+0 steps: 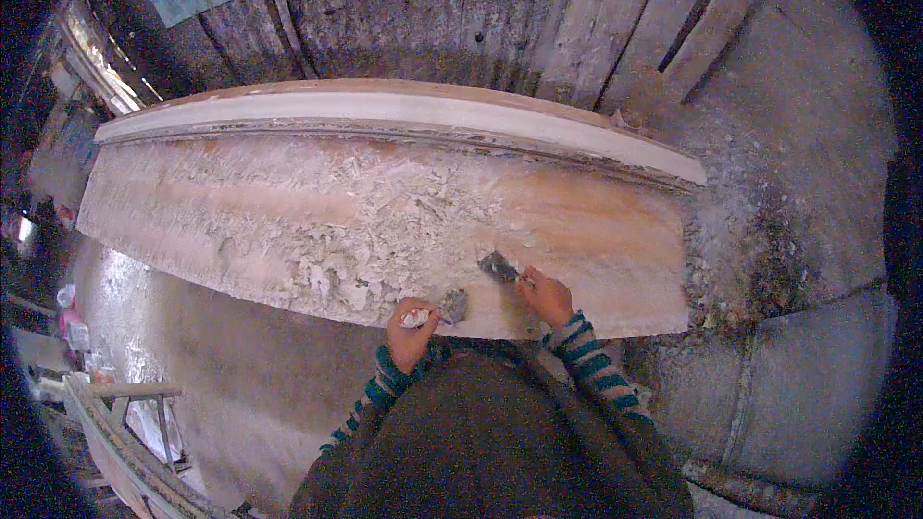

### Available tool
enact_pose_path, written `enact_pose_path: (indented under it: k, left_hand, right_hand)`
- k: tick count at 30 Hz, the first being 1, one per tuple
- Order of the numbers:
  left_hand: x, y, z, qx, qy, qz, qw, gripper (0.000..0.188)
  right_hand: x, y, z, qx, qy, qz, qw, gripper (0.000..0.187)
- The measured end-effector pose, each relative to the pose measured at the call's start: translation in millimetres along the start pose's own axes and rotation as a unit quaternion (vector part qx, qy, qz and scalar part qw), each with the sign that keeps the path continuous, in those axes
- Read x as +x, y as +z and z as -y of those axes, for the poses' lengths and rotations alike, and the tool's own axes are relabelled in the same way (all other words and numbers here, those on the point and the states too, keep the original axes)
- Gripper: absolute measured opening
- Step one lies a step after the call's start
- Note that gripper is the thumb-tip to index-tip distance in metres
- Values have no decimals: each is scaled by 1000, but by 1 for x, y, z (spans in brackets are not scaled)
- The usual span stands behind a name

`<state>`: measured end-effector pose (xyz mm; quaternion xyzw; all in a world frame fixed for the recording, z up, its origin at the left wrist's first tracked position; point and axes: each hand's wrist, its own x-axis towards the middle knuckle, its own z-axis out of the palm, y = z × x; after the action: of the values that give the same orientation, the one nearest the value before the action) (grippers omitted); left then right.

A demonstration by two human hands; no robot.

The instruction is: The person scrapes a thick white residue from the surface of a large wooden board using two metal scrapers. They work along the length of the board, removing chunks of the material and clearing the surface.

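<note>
My right hand (548,295) is closed around the handle of a putty knife, and its dark blade (497,266) points up and left over the wooden board (596,274). Near the board's front edge, my left hand (413,332) grips a second tool with a whitish, crusted handle. That tool looks like another putty knife, and its grey, smeared blade (454,306) points to the right. Pale flakes and lumps of plaster-like material (336,264) lie thickly on the board's middle and left. Whether either blade touches the board, I cannot tell.
A raised, white-coated strip (385,108) runs along the board's far edge. Behind it are a corrugated wall (404,24) and leaning planks (615,19). Debris (760,231) litters the floor on the right. At lower left stands a wooden frame (125,432).
</note>
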<state>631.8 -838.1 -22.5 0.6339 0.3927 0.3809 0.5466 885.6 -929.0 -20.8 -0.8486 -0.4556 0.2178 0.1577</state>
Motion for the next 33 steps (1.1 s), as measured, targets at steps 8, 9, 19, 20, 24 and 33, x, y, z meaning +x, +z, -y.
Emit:
enact_pose_path:
  k: [8,9,19,20,24,33]
  left_hand:
    - [-2,6,-9,-20,16,-2,1000,10]
    - [-5,7,-6,-16,17,-9,1000,10]
    - [-31,-15,13,-30,-64,-59,996,10]
    - [-32,-16,14,-35,-66,-60,995,11]
    - [-33,-18,7,-29,-30,-78,996,11]
    - [-30,-9,4,1,-3,-43,999,11]
  right_hand:
    - [-49,6,15,-28,20,84,996,38]
    - [-44,11,24,-54,20,70,996,37]
    - [-63,-19,12,-11,22,93,995,30]
    - [-70,-14,7,-20,38,98,994,30]
    - [-52,29,16,17,18,34,999,30]
    - [29,-19,52,31,-47,59,997,35]
